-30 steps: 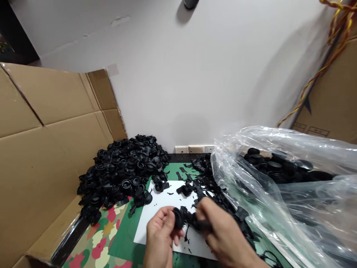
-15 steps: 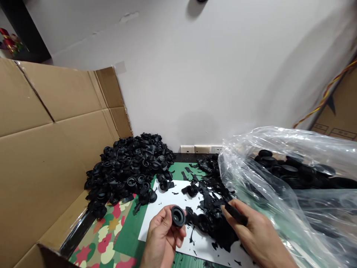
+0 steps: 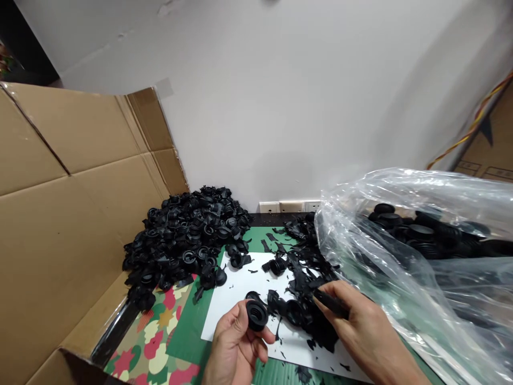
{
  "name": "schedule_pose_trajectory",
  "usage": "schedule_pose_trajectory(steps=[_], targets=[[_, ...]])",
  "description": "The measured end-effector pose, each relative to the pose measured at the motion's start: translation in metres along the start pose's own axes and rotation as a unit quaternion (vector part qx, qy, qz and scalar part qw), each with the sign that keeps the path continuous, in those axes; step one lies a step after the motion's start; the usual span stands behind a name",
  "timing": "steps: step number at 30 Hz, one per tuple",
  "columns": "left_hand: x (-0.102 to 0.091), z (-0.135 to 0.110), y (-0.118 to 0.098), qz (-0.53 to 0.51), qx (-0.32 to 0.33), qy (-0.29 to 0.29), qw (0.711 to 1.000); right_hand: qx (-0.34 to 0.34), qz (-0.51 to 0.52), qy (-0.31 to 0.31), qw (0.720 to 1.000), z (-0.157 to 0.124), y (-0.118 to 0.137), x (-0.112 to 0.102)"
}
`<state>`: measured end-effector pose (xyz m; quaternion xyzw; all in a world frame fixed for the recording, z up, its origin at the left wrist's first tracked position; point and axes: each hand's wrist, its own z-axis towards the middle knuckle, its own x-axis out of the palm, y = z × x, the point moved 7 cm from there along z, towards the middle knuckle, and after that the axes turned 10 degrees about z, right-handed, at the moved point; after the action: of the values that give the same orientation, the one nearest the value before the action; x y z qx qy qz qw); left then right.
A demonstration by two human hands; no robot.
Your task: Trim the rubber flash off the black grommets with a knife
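Leftmost, a cardboard box [image 3: 104, 128] stood open beside the wall [image 3: 248, 107]. Next to it, a high pile of black rubber parts [image 3: 180, 232] was lying, partly over a patterned sheet [image 3: 154, 347] and a green mat [image 3: 186, 334]. To the right of the pile, a white paper [image 3: 224, 280] lay on the mat.

Above the near part of this paper, the left hand [image 3: 236, 347] held up a black ring [image 3: 257, 315]; its thumb and forefinger were closed on the rim, while the other fingers were loosely bent below. Just beyond the ring, a few loose parts [image 3: 277, 266] rested on the paper, and further right there was a heap of black scraps [image 3: 304, 275].

Over the edge of this heap, the right hand [image 3: 355, 321] had its fingers closed around a dark stick [image 3: 332, 303], of which I could not tell the exact kind. Rightmost, a clear plastic bag [image 3: 332, 214] contained many black caps [image 3: 420, 232].
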<state>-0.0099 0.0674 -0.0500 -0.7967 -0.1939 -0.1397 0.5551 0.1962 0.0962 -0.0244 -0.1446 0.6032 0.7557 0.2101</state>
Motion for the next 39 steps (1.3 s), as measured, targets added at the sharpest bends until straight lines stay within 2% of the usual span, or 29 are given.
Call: schedule_pose_trajectory(steps=[5,12,16,24,32,39], targets=[[0.001,0.002,0.002,0.005,0.006,0.015,1.0,-0.012,-0.01,-0.004,1.0,0.0,-0.002,0.0],[0.006,0.005,0.003,0.013,0.037,0.06,0.997,-0.011,0.025,-0.066,0.997,0.0,-0.006,-0.013],[0.011,0.003,0.0,0.032,0.041,0.072,0.996,-0.006,0.024,-0.05,0.998,-0.001,-0.005,-0.014],[0.013,0.004,0.002,0.038,0.04,0.078,0.995,0.021,0.022,-0.019,0.999,-0.006,-0.002,-0.018],[0.018,-0.001,-0.002,0.057,0.039,0.058,0.996,0.04,0.043,-0.061,0.996,-0.01,0.009,-0.029],[0.018,-0.004,-0.002,0.07,0.04,0.055,0.995,0.07,0.133,-0.048,0.988,-0.015,0.0,-0.027]])
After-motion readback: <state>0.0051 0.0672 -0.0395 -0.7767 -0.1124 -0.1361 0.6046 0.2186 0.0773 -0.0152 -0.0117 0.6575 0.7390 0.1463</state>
